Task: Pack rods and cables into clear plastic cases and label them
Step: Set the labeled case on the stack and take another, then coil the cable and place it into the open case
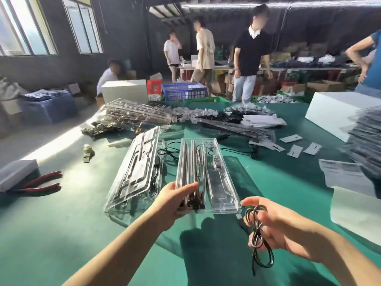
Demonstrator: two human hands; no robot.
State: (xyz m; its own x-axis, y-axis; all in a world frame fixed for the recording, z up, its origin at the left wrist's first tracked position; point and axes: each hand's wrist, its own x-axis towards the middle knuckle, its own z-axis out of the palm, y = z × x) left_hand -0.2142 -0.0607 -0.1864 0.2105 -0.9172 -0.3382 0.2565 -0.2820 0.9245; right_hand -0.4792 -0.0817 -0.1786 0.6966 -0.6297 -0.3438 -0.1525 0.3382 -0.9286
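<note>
Rods [190,168] lie bundled in a clear plastic case [221,188] lifted just above the green desk [72,213]. Nearest, the right hand [276,226] grips a coiled black cable [258,238] beside the case's near right corner. The left hand [175,200] clasps the case's near end, thumb pressed over the rod ends. Left of it lies an open empty case [137,168], with red-handled pliers [41,183] further left. Beyond, more cases [132,114] are heaped, and several people stand at the far tables.
</note>
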